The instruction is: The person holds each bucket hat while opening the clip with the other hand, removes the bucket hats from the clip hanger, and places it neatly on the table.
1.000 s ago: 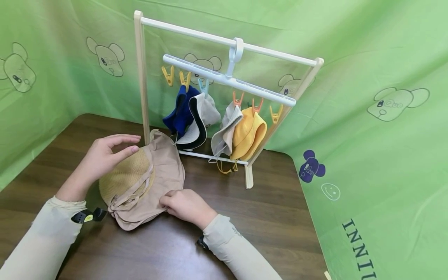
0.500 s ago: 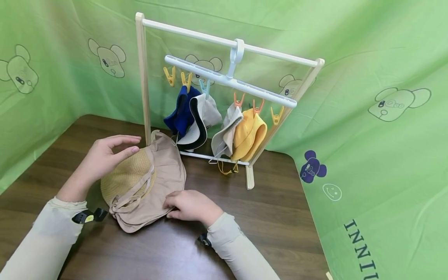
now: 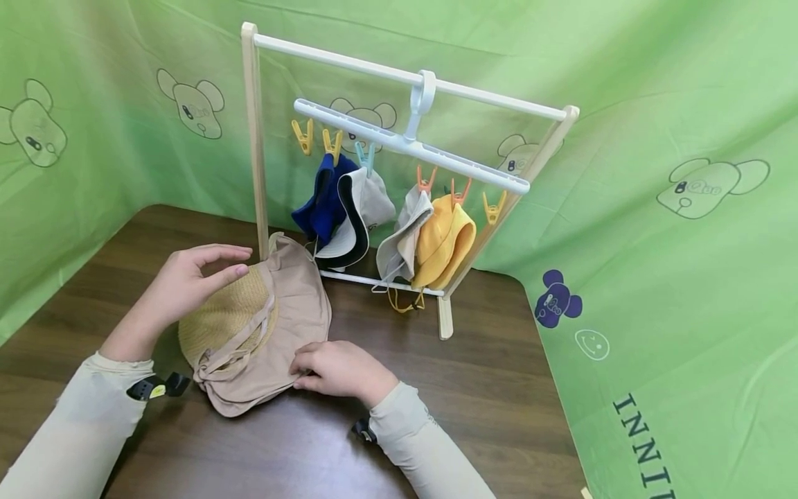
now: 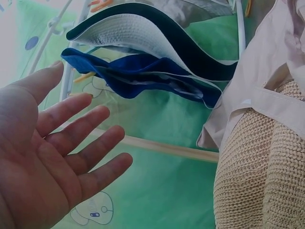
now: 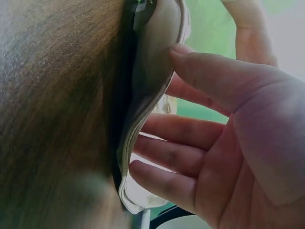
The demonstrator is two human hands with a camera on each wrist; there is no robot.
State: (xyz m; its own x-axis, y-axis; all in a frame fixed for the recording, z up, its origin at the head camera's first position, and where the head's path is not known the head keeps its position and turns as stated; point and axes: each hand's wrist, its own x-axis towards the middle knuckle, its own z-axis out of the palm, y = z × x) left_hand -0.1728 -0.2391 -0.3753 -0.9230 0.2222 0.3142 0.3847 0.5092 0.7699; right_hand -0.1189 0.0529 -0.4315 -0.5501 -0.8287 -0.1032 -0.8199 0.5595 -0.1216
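Note:
A beige sun hat (image 3: 299, 298) with a woven straw crown, a wide cloth brim and a tied ribbon lies on the table, against the rack's left post. Above its crown my left hand (image 3: 181, 284) hovers, fingers extended and thumb apart; in the left wrist view nothing is in the palm, and the knitted crown (image 4: 252, 167) is off to the right. My right hand (image 3: 343, 371) is at the brim's near right edge. The right wrist view has the brim (image 5: 157, 57) between the thumb, at its edge, and the fingers on its other side.
A wooden rack (image 3: 252, 152) with a white top bar carries a pale blue clip hanger (image 3: 374, 132). From its clips hang a blue hat (image 3: 324, 201), a grey-white cap (image 3: 368, 201), a light grey hat (image 3: 405, 229) and a yellow hat (image 3: 442, 235). Both outermost yellow clips (image 3: 494, 208) hold nothing.
My right hand has shifted slightly right along the brim, and its thumb has come away from the fingers to the brim's edge. The left hand and the hat have hardly moved.

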